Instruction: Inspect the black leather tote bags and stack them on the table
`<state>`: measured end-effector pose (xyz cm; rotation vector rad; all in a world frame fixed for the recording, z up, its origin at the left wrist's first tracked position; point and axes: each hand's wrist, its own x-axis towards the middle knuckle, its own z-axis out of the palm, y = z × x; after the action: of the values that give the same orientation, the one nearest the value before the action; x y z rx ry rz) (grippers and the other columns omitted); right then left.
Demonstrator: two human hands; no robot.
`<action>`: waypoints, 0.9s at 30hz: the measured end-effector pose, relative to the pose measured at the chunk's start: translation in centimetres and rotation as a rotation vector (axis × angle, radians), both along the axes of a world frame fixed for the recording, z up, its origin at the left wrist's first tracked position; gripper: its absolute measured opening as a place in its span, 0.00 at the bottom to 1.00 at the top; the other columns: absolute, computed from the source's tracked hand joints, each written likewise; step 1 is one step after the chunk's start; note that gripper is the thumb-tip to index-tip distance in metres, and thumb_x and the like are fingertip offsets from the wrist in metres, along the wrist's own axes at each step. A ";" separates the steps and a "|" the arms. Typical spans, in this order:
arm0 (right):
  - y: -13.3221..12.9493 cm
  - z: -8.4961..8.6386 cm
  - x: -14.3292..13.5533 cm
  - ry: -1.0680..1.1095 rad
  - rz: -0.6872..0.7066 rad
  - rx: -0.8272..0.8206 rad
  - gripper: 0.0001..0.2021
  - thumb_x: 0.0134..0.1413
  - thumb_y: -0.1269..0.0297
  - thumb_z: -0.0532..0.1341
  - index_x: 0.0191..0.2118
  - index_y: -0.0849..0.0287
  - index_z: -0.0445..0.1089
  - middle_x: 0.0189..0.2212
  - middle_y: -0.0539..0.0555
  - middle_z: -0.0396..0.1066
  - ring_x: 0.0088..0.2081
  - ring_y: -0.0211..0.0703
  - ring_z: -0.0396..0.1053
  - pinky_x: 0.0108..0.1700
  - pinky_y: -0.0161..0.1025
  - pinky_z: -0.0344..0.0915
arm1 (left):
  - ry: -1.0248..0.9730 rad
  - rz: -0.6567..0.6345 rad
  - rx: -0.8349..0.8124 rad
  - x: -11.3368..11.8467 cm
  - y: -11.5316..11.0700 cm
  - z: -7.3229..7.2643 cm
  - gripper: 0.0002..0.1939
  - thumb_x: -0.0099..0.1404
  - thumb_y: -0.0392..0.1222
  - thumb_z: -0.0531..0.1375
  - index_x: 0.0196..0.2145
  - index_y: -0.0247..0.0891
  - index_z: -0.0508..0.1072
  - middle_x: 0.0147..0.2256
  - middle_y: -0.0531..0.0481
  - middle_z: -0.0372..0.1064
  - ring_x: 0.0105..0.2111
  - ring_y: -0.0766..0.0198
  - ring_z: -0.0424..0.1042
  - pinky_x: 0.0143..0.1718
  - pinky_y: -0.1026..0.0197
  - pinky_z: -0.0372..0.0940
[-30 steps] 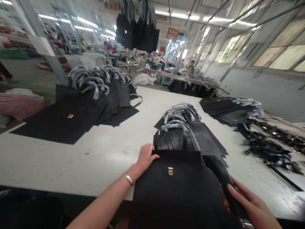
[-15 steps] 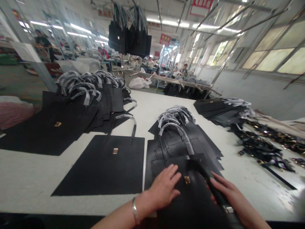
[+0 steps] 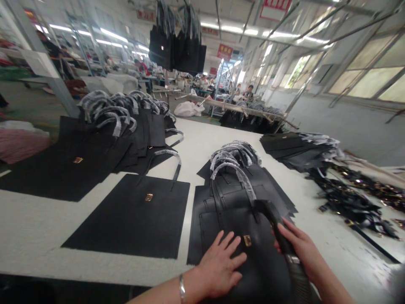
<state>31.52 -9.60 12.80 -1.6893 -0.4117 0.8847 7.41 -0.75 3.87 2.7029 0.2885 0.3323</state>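
My left hand (image 3: 221, 264) lies with fingers spread on a black bag panel (image 3: 262, 270) near the front edge, left of its gold clasp (image 3: 247, 240). In my right hand (image 3: 299, 247) is a black curved nozzle (image 3: 283, 242) with a ribbed hose below it; its tip is over the panel's upper part, by the base of a wrapped handle (image 3: 243, 179). More black panels are stacked beneath and behind. To the left, one black bag panel (image 3: 133, 215) with a gold clasp and a single visible handle lies flat.
A pile of black panels (image 3: 104, 147) with wrapped handles covers the left of the white table (image 3: 209, 135). At right are another stack (image 3: 291, 147) and black straps (image 3: 354, 198) with gold hardware. Black bags (image 3: 177, 48) hang overhead; people work farther back.
The nozzle in my right hand has shifted slightly up and left on the panel. My left hand has moved slightly down, its fingers more widely spread. The camera view has shifted slightly.
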 end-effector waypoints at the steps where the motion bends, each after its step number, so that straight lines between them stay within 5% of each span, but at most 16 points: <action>1: 0.0 0.3 0.6 -0.015 -0.050 0.031 0.35 0.40 0.57 0.73 0.55 0.58 0.64 0.25 0.48 0.76 0.20 0.42 0.72 0.20 0.35 0.70 | 0.003 0.006 0.000 0.1 0.0 -0.2 0.25 0.71 0.56 0.47 0.62 0.46 0.59 0.67 0.45 0.45 0.67 0.48 0.41 0.64 0.38 0.39; 4: -1.1 1.0 2.5 -0.023 -0.135 0.027 0.29 0.37 0.58 0.74 0.49 0.56 0.69 0.26 0.50 0.78 0.21 0.43 0.72 0.22 0.36 0.72 | 0.004 0.018 -0.004 0.1 -0.1 -0.6 0.25 0.70 0.55 0.50 0.61 0.46 0.60 0.67 0.45 0.44 0.67 0.48 0.40 0.64 0.38 0.38; 8: -2.5 0.7 4.0 0.083 -0.034 -0.044 0.25 0.38 0.59 0.74 0.45 0.59 0.70 0.28 0.53 0.78 0.21 0.43 0.73 0.22 0.38 0.73 | -0.013 0.016 -0.012 0.2 -0.1 -1.1 0.25 0.70 0.55 0.50 0.61 0.46 0.59 0.67 0.45 0.43 0.67 0.48 0.39 0.65 0.38 0.37; 16: 1.3 0.1 4.1 0.018 -0.037 0.024 0.26 0.41 0.62 0.73 0.48 0.59 0.67 0.24 0.49 0.76 0.20 0.40 0.71 0.21 0.35 0.71 | -0.006 0.013 0.008 0.2 -0.1 -0.7 0.26 0.70 0.54 0.50 0.62 0.45 0.59 0.67 0.43 0.44 0.67 0.47 0.40 0.64 0.37 0.38; 22: -1.7 2.6 0.7 -0.004 0.025 -0.080 0.38 0.39 0.53 0.73 0.58 0.57 0.63 0.28 0.50 0.78 0.22 0.42 0.73 0.22 0.35 0.71 | -0.025 0.017 0.006 -0.2 -0.1 -0.1 0.25 0.71 0.55 0.47 0.62 0.44 0.59 0.66 0.42 0.45 0.67 0.47 0.42 0.64 0.39 0.39; 27: -3.7 2.6 -2.4 0.047 0.073 -0.222 0.44 0.38 0.51 0.72 0.62 0.59 0.59 0.27 0.51 0.78 0.21 0.45 0.72 0.20 0.37 0.70 | -0.035 0.021 0.012 -0.3 -0.1 -0.3 0.25 0.71 0.55 0.47 0.62 0.44 0.59 0.66 0.42 0.46 0.67 0.47 0.42 0.64 0.39 0.40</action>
<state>29.15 -13.33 15.38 -1.8616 -0.3554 1.0530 7.15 -0.89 3.57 2.7048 0.3061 0.3890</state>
